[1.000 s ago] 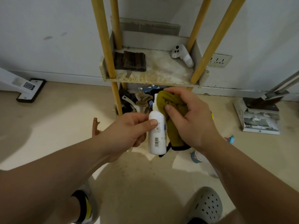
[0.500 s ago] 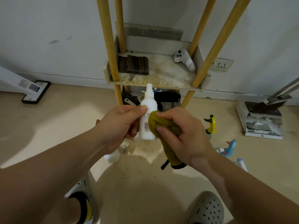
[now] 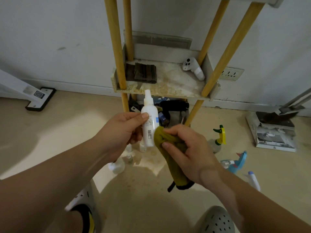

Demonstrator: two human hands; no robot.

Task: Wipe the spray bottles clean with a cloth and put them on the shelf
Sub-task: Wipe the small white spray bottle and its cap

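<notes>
A person is wiping a bottle (image 3: 149, 121) in front of a shelf (image 3: 168, 88).
The left hand (image 3: 125, 130) is pinching the upright bottle; the right hand (image 3: 190, 147), clenching a cloth (image 3: 170, 148), is pressing it against the bottle's lower right side, above the floor (image 3: 67, 132).

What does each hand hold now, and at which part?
The left hand pinches the white spray bottle at the middle of its body. The right hand grips the olive cloth at its bunched upper end.
</notes>
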